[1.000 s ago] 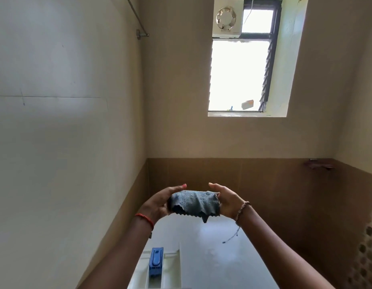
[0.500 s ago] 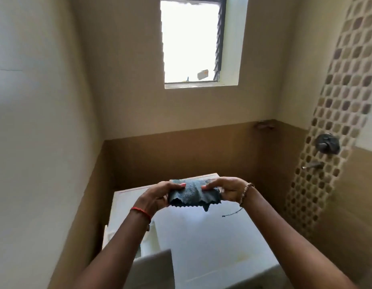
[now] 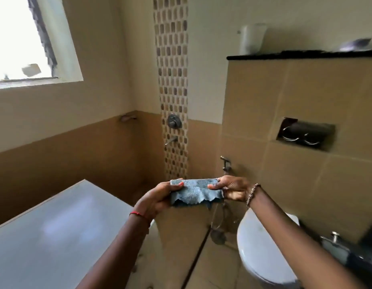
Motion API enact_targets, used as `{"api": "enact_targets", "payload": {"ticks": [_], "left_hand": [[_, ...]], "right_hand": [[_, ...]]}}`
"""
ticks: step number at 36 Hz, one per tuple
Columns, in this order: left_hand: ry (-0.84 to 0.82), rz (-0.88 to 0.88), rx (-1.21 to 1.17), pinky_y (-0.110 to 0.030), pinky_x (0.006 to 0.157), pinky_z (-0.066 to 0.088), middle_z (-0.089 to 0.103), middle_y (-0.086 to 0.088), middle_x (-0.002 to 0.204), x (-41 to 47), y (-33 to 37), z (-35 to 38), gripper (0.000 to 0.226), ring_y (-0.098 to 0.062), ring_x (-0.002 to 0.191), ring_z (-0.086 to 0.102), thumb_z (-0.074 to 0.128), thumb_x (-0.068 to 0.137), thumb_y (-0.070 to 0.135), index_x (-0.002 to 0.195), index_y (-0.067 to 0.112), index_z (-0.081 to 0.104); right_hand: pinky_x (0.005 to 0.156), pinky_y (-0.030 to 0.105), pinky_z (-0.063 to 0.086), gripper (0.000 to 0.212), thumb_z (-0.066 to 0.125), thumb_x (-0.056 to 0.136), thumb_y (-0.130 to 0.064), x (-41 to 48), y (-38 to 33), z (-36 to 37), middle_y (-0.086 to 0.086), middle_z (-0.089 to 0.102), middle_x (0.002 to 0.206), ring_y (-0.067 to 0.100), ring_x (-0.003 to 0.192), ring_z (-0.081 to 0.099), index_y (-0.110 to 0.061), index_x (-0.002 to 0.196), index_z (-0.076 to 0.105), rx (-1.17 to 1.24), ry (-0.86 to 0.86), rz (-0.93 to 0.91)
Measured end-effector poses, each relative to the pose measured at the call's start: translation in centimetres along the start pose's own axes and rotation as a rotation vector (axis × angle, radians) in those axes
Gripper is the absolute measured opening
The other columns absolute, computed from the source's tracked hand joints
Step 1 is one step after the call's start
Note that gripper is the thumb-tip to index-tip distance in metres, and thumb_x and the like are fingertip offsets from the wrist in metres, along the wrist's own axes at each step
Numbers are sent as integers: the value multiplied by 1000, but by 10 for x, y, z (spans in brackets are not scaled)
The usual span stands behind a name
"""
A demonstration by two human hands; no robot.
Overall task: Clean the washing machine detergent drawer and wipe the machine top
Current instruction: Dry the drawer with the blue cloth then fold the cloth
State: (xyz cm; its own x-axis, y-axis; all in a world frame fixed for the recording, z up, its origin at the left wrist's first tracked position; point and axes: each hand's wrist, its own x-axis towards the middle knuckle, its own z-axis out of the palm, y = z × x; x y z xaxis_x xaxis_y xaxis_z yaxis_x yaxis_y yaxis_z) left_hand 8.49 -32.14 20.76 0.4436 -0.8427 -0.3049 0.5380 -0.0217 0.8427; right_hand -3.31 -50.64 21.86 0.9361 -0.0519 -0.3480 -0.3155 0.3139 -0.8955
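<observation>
**Kid:** What is in the hands?

**Me:** A small blue cloth (image 3: 196, 191). The left hand (image 3: 158, 198) pinches one end and the right hand (image 3: 233, 188) pinches the other end. The hands are apart, and the cloth is pulled flat between them, up in the air.

**Kid:** Where is the machine?

**Me:** The washing machine top (image 3: 56, 236) is white and low on the left, beside the left arm. The cloth is well apart from it.

**Kid:** What is on the other side?

**Me:** A white toilet (image 3: 262, 253), under the right arm.

**Kid:** Anything on the wrists?

**Me:** A red thread (image 3: 139, 214) on the left one, and a bead bracelet (image 3: 251, 195) on the right one.
</observation>
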Motion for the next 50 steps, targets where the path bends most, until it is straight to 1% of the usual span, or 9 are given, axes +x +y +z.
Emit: {"api": "enact_targets", "payload": {"ticks": [10,16,20,22,29,32,36,41,50], "left_hand": [[-318,-80,235,-32,56,49,58,-20,82,128,-101,256,27,-30,63,60,58,84,22,97,-1,58],[-338,-48,332,-23,33,45,55,-13,61,166,-176,412,17,-17,41,57,54,90,6,74,0,53],[-356,-22,370,-27,37,50,56,-12,69,174,-226,497,21,-14,47,60,57,89,3,68,7,54],[-391,-41,377,-26,37,51,56,-11,68,175,-245,530,20,-12,46,60,57,88,2,70,6,55],[-507,-88,348,-22,36,48,60,-15,76,187,-290,630,10,-11,48,62,62,86,1,77,2,56],[-552,-127,338,-26,43,52,60,-29,109,204,-307,665,43,-21,70,65,74,74,6,111,-4,54],[-658,-192,311,-32,44,54,50,-19,108,233,-326,710,68,-30,84,59,69,78,-2,125,25,29],[-805,-169,347,-36,57,59,56,-21,108,284,-345,772,50,-30,85,63,67,74,-11,108,20,48],[-908,-247,289,-29,74,56,59,-13,110,368,-365,874,44,-23,94,61,55,78,-20,113,8,57]], "right_hand": [[58,25,58,17,43,92,6,-220,20,-202,12,71,71,18,61,70,5,89,60,229,554,-111],[102,38,42,14,65,80,1,-335,62,-296,15,65,106,27,106,58,1,94,63,247,1002,-248],[68,27,56,13,62,81,5,-405,83,-327,7,71,70,16,65,68,4,95,63,257,1203,-355],[58,25,55,22,59,82,8,-437,92,-339,13,68,78,17,63,67,9,105,60,267,1288,-402],[70,25,52,33,62,80,9,-515,118,-389,22,64,113,23,86,62,8,112,61,296,1509,-469],[64,23,52,31,64,78,8,-540,121,-415,24,65,110,21,76,64,10,109,62,312,1573,-474],[75,32,49,41,66,77,9,-572,120,-461,26,61,117,29,92,61,12,116,56,340,1552,-496],[78,24,49,63,67,74,11,-603,115,-533,15,52,132,23,111,57,-8,132,50,332,1556,-498],[59,13,51,56,59,77,18,-654,92,-635,7,64,101,8,79,65,-1,128,51,372,1427,-525]]}}
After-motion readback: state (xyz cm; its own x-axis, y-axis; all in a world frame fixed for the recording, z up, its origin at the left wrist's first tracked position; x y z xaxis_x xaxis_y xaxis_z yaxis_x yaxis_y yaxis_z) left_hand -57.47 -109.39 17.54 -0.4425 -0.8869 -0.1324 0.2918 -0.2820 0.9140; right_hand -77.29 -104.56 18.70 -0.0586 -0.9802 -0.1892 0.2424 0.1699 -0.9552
